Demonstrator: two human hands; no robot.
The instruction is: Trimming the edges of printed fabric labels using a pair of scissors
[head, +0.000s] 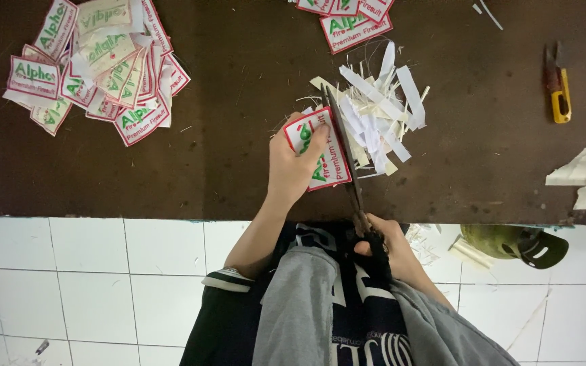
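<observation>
The left hand [296,163] is pinching a red-bordered white patch [320,157] flat near the tabletop's [225,163] front edge, fingers spreading over its top. The right hand [389,247] is gripping the handles of long dark scissors [344,152], blades slightly parted along the patch's right side. White trimmings [381,118] are piling just beyond.

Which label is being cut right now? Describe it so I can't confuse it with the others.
On the dark brown table, look near the front edge, just left of the heap of white offcut strips. The label lies under the left hand, against the scissors held by the right hand. It alone lies apart from the piles.
</observation>
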